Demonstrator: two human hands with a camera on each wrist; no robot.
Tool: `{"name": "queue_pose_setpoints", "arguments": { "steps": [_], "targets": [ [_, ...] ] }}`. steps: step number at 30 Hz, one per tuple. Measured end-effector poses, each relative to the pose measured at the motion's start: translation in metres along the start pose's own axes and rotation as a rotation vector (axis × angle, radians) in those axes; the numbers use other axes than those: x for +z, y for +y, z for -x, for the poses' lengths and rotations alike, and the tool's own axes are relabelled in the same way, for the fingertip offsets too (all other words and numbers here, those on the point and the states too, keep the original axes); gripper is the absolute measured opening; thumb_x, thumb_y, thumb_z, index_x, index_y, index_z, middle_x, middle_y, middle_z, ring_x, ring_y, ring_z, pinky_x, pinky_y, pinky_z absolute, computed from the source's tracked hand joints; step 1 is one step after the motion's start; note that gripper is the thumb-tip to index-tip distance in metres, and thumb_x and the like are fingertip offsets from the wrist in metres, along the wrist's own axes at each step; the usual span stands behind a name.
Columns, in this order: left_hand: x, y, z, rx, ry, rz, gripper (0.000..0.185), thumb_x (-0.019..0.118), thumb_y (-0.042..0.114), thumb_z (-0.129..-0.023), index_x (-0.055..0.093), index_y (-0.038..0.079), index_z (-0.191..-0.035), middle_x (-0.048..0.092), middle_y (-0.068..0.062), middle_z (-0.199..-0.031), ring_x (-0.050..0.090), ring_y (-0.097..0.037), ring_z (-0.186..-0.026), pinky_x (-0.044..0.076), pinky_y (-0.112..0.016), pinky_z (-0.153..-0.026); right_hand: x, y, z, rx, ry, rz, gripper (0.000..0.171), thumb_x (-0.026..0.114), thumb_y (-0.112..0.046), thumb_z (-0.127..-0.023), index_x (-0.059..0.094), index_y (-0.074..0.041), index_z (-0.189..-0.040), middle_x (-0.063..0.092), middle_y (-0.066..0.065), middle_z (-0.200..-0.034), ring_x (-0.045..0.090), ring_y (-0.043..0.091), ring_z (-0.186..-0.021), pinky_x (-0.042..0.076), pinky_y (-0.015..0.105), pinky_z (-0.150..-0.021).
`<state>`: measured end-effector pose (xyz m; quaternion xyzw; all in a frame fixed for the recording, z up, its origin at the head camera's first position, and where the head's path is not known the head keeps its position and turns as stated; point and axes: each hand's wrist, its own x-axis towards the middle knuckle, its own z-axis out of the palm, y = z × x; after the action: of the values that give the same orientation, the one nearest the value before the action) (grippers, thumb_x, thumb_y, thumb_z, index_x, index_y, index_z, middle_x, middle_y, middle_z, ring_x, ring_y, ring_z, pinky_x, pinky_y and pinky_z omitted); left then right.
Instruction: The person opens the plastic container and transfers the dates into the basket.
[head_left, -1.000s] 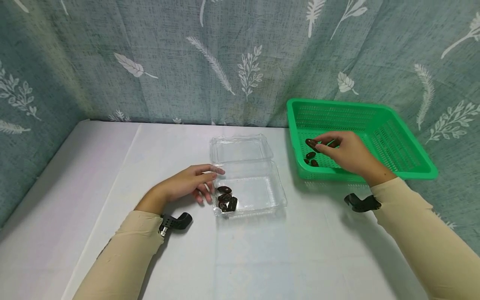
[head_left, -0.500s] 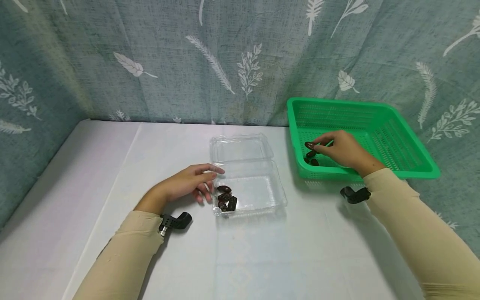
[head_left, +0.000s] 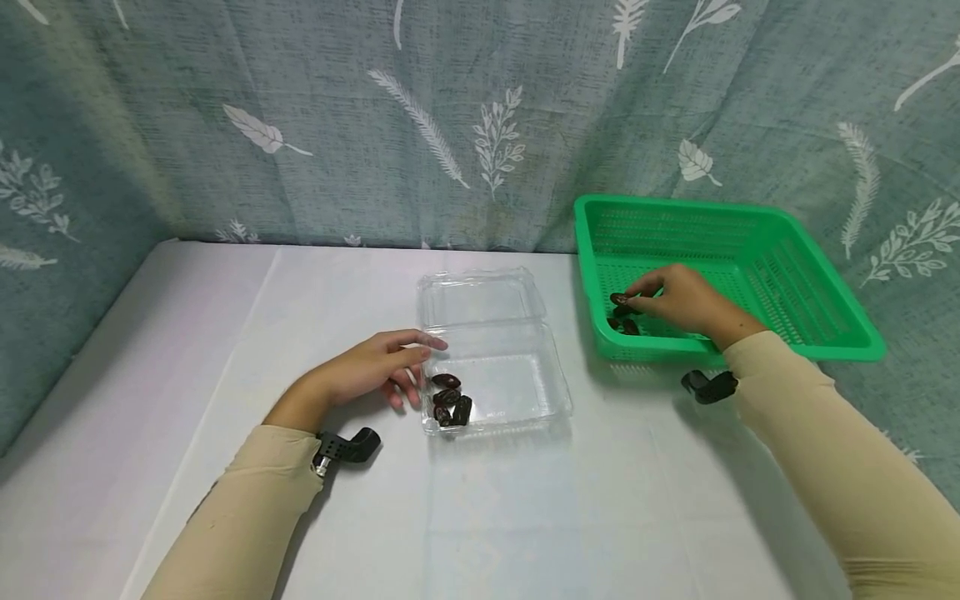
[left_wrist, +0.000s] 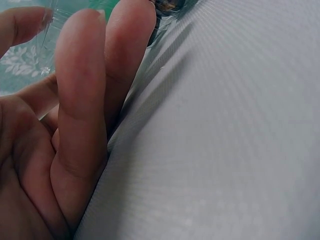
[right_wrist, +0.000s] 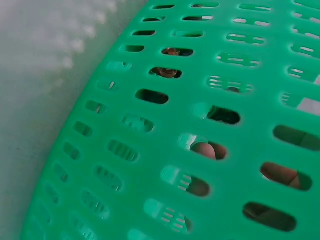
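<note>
So the dates are split between two spots. A little clump of them sits in the near-left corner of the clear box, which lies open in the middle of the table with its lid flipped back toward the curtain. The rest are off to the right in the green basket, tucked into its near-left corner.

Right hand is down inside the basket, fingers curled, pinching one date between thumb and fingertips just above the loose ones. The right wrist view only shows the basket's slotted wall from outside, with bits of finger peeking through the holes, so there's no better look at the grip from there.

Left hand lies on the table right beside the box's left side, fingers relaxed and mostly straight, tips touching the box wall near the clump of dates. It's not holding anything. The left wrist view is basically fingers lying along the cloth against the clear plastic edge.
</note>
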<state>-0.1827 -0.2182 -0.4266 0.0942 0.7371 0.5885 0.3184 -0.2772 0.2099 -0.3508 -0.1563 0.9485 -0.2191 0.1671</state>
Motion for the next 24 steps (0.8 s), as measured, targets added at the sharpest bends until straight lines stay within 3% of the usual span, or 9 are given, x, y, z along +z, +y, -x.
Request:
{"name": "queue_pose_setpoints", "arguments": {
  "steps": [8,16,20,24],
  "targets": [
    [0.0017,0.0019,-0.0002,0.005,-0.002,0.002,0.045,0.047,0.039,-0.106,0.049,0.015,-0.144,0.063,-0.012,-0.094,0.072,-0.021,-0.073,0.059,-0.031,-0.059,-0.0002,0.0009,0.0009,0.002,-0.015,-0.002,0.031,0.063,-0.019,-0.099,0.069,0.002,-0.121,0.067,0.026,-0.120,0.063,0.039,-0.107,0.052,0.044,-0.076],
    [0.0021,0.0019,-0.0013,0.002,0.001,0.003,0.046,0.047,0.039,-0.106,0.049,0.014,-0.145,0.063,-0.012,-0.094,0.072,-0.021,-0.073,0.059,-0.031,-0.058,0.0007,0.0018,0.0000,0.014,-0.018,0.029,0.032,0.060,-0.017,-0.100,0.067,0.004,-0.123,0.066,0.027,-0.123,0.060,0.045,-0.115,0.052,0.056,-0.089],
    [0.0017,0.0013,-0.0003,-0.002,0.004,0.002,0.045,0.046,0.039,-0.106,0.049,0.015,-0.145,0.062,-0.012,-0.094,0.072,-0.021,-0.072,0.059,-0.031,-0.058,0.0004,-0.0010,0.0008,0.025,0.004,0.024,0.035,0.056,-0.020,-0.102,0.065,0.002,-0.127,0.063,0.028,-0.124,0.061,0.042,-0.109,0.053,0.051,-0.082],
    [0.0011,0.0010,0.0011,-0.003,0.004,-0.007,0.046,0.047,0.040,-0.106,0.048,0.015,-0.145,0.062,-0.012,-0.095,0.072,-0.021,-0.073,0.059,-0.031,-0.059,0.0006,-0.0069,0.0059,-0.008,0.101,-0.005,0.034,0.053,-0.020,-0.104,0.066,0.001,-0.127,0.063,0.026,-0.124,0.063,0.036,-0.101,0.052,0.040,-0.070]
  ]
}}
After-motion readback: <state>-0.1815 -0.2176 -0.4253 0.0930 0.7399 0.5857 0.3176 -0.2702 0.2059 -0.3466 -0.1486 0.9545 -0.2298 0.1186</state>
